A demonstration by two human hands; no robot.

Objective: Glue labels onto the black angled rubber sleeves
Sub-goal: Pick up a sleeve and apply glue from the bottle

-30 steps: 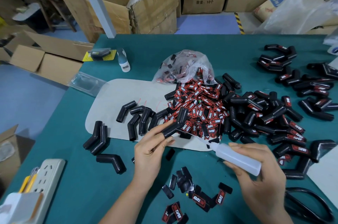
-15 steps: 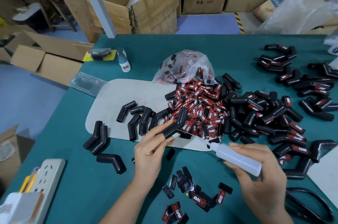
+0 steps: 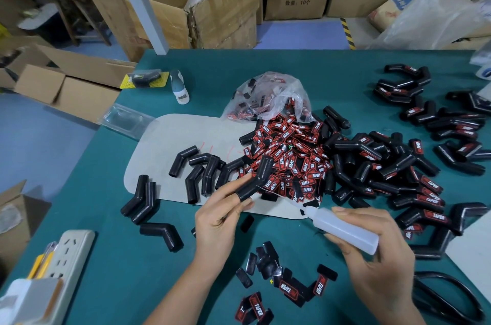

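Left hand (image 3: 216, 221) pinches one sleeve (image 3: 255, 178); right hand (image 3: 377, 258) grips one glue bottle (image 3: 345, 229).

Even, soft overhead light; faint shadows under hands. Centre sharp, corners blurred. Wide-angle bowing at edges; worktop (image 3: 345, 80) glare-free.

Almost nothing has changed: the right hand (image 3: 377, 253) with its glue bottle (image 3: 345, 229) seems to have shifted very slightly, though the move is too small to be sure.
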